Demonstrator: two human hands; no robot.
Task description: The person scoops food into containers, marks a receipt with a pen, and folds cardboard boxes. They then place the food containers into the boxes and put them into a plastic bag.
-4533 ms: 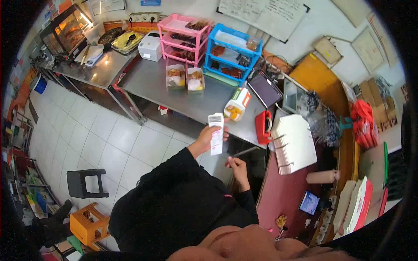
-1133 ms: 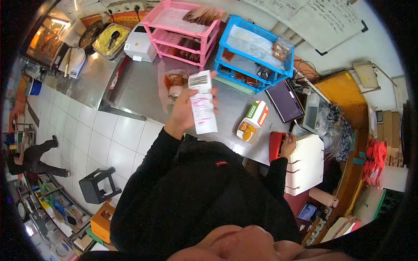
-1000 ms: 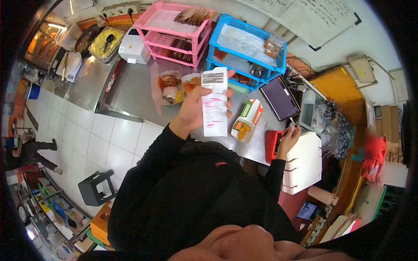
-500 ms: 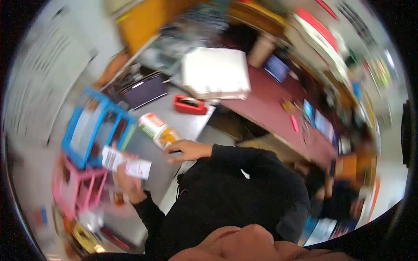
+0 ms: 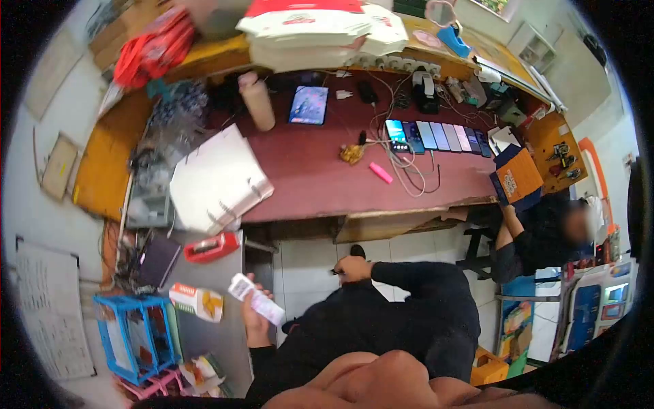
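Observation:
My left hand (image 5: pixel 255 316) is wrapped round a slim white printed packet (image 5: pixel 257 298) with a dark code at its upper end, beside the grey desk (image 5: pixel 228 334). To the right, in front of my body, my right hand (image 5: pixel 354 268) is closed, with a small dark tip showing at its fingers; what it holds is too small to name. Left of the packet lies a white, orange and green box (image 5: pixel 197 302). A red tape dispenser (image 5: pixel 211 247) sits above that box on the grey desk.
Several phones (image 5: pixel 441 137), cables, a tablet (image 5: pixel 308 105) and a bottle (image 5: pixel 257 102) are on the red desk (image 5: pixel 306 194). White folded boxes (image 5: pixel 214 178) lie at its left end. A blue rack (image 5: pixel 136 337) stands lower left. Another person (image 5: pixel 545 235) sits at right.
The view has turned toward the red desk and sharpened. My left hand still holds the white packet, now away from the blue rack. My right hand is away from the orange and green box.

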